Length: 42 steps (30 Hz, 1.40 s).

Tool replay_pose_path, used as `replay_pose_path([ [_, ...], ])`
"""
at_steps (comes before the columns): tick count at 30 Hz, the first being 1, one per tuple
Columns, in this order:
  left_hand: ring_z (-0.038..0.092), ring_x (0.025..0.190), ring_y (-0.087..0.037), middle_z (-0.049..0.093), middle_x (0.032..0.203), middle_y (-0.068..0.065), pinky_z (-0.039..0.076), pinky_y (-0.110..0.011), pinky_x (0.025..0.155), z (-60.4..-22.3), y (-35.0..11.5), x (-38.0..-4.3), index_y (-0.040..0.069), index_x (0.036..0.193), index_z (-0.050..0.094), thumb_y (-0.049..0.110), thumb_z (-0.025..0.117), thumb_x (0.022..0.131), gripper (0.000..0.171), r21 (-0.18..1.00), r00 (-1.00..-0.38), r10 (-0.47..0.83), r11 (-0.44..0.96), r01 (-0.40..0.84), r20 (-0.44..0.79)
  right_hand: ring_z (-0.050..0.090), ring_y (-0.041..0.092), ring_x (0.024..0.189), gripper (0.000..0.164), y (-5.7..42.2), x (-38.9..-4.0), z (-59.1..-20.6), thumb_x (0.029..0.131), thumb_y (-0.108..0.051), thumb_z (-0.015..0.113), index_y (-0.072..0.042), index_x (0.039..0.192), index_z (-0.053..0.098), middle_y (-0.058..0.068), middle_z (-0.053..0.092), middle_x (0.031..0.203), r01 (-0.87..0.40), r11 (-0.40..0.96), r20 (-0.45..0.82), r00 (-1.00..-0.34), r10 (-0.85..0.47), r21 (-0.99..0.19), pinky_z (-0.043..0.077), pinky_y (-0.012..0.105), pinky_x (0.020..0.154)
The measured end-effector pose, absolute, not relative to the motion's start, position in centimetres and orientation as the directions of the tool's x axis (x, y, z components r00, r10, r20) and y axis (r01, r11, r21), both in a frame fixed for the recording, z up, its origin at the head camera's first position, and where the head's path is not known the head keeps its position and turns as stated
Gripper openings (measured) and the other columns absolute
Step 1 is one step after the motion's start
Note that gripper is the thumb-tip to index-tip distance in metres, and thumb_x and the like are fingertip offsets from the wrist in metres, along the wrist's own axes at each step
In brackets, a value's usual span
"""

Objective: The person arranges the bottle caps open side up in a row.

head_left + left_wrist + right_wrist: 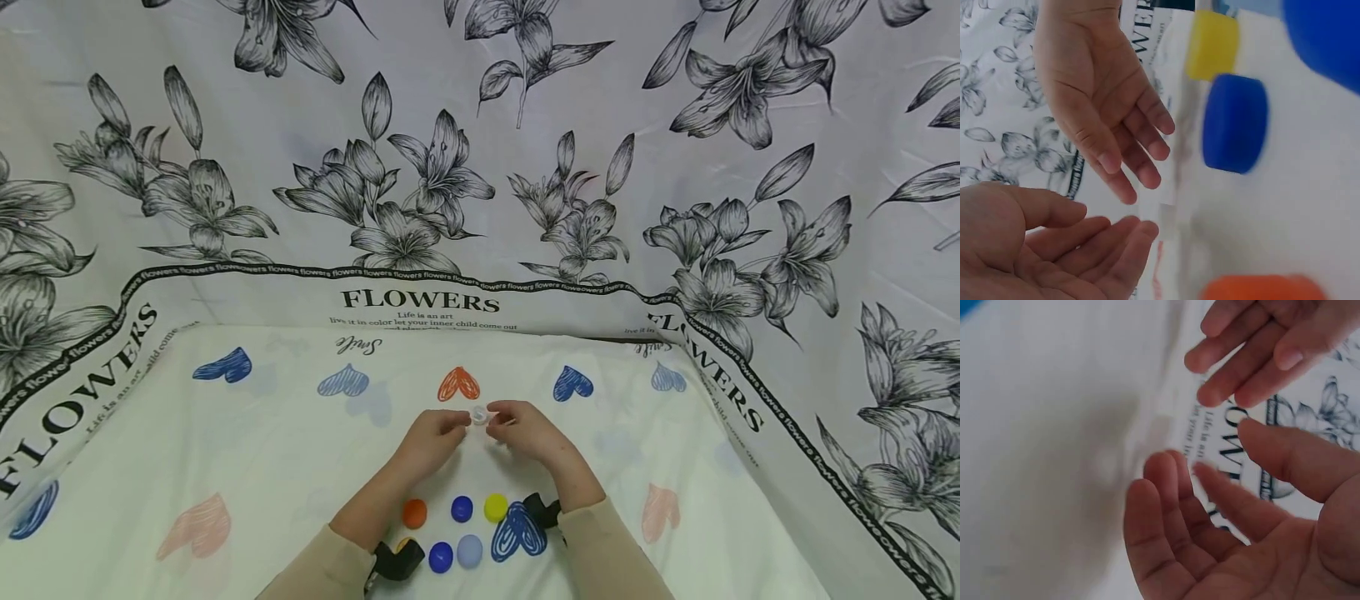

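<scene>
Between my two hands, on the white cloth, is a small clear, round object [479, 414], too small in the head view to tell its kind. My left hand [433, 440] is just to its left, fingertips close to it. From the other side my right hand [525, 429] comes equally near. Whether any fingertip touches it I cannot tell. In the left wrist view the fingers of my left hand [1079, 250] are loosely bent, with nothing gripped. The right wrist view has my right hand [1229, 531] likewise relaxed, palm bare.
Nearer my body lie coloured round pieces: orange [415, 513], dark blue [462, 508], yellow [496, 507], another blue [440, 557] and light blue [469, 552]. A yellowish one is partly hidden behind the black left wrist camera [400, 561]. Flower-printed fabric [570, 308] stands around the cloth.
</scene>
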<state>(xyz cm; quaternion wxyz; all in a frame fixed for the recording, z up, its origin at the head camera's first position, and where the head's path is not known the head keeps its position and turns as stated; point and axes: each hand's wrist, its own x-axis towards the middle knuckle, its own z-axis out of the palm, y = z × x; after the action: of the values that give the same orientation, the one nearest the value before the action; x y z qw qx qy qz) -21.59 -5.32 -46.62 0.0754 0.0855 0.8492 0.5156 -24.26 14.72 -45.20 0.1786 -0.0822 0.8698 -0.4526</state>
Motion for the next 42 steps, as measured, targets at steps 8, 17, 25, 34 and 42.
replay_pose_path([
  [8, 0.070, 0.092, -0.019, 0.075, 0.100, -0.001, 0.059, -0.033, 0.080, -45.0, -5.0, -20.3, 0.006, 0.116, 0.077, 0.011, 0.073, 0.095, 0.022, 0.897, -0.942, 0.334, 0.424, 0.123, -0.028, 0.061, 0.022, 0.091, 0.014, 15.7, -22.7, -42.9, 0.093, -0.011, 0.075, -0.011, 0.106, 0.070, 0.002, 0.065, 0.097, -0.126, 0.604, -0.192, -0.880, -0.434, -0.787, 0.053, 0.039, 0.084],
  [17, 0.061, 0.077, -0.013, 0.070, 0.088, 0.003, 0.055, -0.028, 0.073, -45.5, -3.5, -18.3, 0.004, 0.102, 0.078, 0.007, 0.082, 0.084, 0.019, 0.769, -0.850, 0.518, 0.581, 0.268, -0.095, 0.055, 0.018, 0.072, 0.027, 15.9, -19.5, -42.8, 0.075, -0.004, 0.089, -0.009, 0.089, 0.067, 0.001, 0.060, 0.077, -0.210, 0.751, -0.351, -0.783, -0.513, -0.626, 0.045, 0.034, 0.067],
  [25, 0.055, 0.077, -0.013, 0.062, 0.082, 0.008, 0.050, -0.030, 0.076, -46.0, -2.4, -16.8, 0.012, 0.095, 0.074, 0.002, 0.079, 0.079, 0.019, 0.727, -0.851, 0.502, 0.641, 0.245, -0.155, 0.059, 0.018, 0.071, 0.031, 14.2, -18.6, -43.5, 0.068, -0.004, 0.094, -0.007, 0.091, 0.073, -0.003, 0.064, 0.078, -0.207, 0.842, -0.380, -0.820, -0.427, -0.499, 0.056, 0.036, 0.077],
  [34, 0.055, 0.077, -0.014, 0.062, 0.079, 0.008, 0.051, -0.029, 0.076, -45.9, -2.2, -16.7, 0.012, 0.090, 0.076, 0.005, 0.083, 0.081, 0.014, 0.722, -0.855, 0.485, 0.657, 0.219, -0.182, 0.060, 0.019, 0.072, 0.034, 14.2, -18.7, -44.1, 0.066, -0.007, 0.095, -0.008, 0.093, 0.075, -0.002, 0.064, 0.079, -0.178, 0.849, -0.397, -0.823, -0.406, -0.498, 0.056, 0.037, 0.077],
  [42, 0.055, 0.074, -0.008, 0.068, 0.082, 0.010, 0.050, -0.022, 0.073, -45.1, -2.9, -17.7, 0.010, 0.098, 0.082, 0.006, 0.081, 0.086, 0.013, 0.679, -0.820, 0.567, 0.634, 0.369, -0.084, 0.057, 0.017, 0.071, 0.026, 15.0, -19.4, -43.4, 0.070, -0.010, 0.093, -0.011, 0.087, 0.073, -0.003, 0.062, 0.075, -0.254, 0.786, -0.303, -0.821, -0.484, -0.564, 0.051, 0.034, 0.068],
])
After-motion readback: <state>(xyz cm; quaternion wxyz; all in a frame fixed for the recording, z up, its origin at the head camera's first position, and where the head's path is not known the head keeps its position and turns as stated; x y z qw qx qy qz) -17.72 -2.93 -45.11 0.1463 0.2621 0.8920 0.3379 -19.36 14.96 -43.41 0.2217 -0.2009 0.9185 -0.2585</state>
